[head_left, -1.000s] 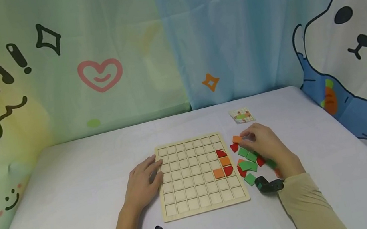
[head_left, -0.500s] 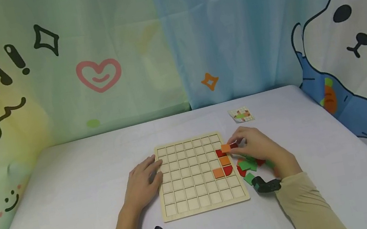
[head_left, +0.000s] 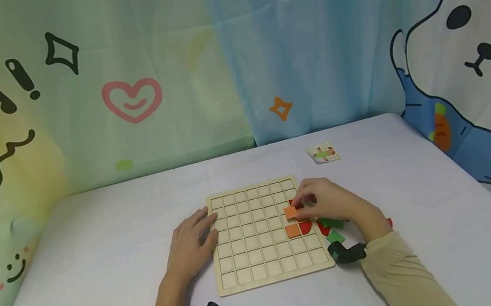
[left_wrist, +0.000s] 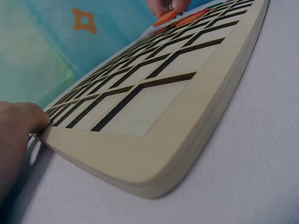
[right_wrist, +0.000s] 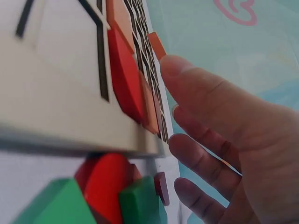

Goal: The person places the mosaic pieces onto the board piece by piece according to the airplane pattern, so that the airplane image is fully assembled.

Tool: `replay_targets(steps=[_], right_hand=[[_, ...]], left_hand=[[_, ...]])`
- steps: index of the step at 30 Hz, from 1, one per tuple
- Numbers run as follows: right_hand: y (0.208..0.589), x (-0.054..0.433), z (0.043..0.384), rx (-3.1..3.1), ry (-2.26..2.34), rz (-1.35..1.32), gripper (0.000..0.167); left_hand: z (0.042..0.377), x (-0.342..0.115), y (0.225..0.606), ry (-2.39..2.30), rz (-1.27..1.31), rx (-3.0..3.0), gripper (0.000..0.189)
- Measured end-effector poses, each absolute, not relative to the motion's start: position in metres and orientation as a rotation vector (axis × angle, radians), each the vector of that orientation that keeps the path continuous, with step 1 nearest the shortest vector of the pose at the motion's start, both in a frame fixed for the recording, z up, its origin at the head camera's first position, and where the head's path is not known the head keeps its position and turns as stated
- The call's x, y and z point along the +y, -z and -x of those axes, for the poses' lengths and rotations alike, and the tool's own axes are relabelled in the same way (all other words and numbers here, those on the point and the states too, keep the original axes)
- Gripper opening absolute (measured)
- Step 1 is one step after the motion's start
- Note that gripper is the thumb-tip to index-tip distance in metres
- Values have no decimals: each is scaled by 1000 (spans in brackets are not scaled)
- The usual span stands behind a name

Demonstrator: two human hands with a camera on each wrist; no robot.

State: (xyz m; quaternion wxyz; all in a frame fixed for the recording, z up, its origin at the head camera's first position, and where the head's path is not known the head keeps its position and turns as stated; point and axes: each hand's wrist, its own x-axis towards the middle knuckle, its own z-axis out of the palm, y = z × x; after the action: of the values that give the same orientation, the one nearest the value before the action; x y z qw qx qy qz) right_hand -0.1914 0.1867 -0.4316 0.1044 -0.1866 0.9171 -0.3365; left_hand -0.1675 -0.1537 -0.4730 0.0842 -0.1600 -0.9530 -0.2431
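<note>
A wooden grid board [head_left: 267, 284] lies on the table, its square cells divided by raised strips. My left hand [head_left: 191, 244] rests at the board's left edge, fingertips on the rim; its thumb also shows at the rim in the left wrist view. My right hand [head_left: 327, 204] pinches an orange square tile [head_left: 290, 213] over the right side of the grid. Below that tile, another orange tile [head_left: 292, 230] and a red rounded tile [head_left: 305, 227] sit in cells. The right fingers partly hide more tiles in the right column.
Loose tiles lie right of the board, among them a green tile [head_left: 335, 236] and a red tile [head_left: 323, 228], partly under my right arm. A small pattern card [head_left: 323, 153] lies behind the board. A printed curtain [head_left: 191, 64] hangs beyond the table.
My right hand has carried the orange tile left from the loose pile to above the board's right side. The left hand has stayed at the board's edge.
</note>
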Motion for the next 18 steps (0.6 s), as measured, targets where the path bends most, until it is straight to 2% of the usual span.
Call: replay_targets(steps=[18], right_hand=[[432, 180, 189, 2695, 928, 695, 23]], left_hand=[[169, -155, 476, 727, 475, -2843, 39]])
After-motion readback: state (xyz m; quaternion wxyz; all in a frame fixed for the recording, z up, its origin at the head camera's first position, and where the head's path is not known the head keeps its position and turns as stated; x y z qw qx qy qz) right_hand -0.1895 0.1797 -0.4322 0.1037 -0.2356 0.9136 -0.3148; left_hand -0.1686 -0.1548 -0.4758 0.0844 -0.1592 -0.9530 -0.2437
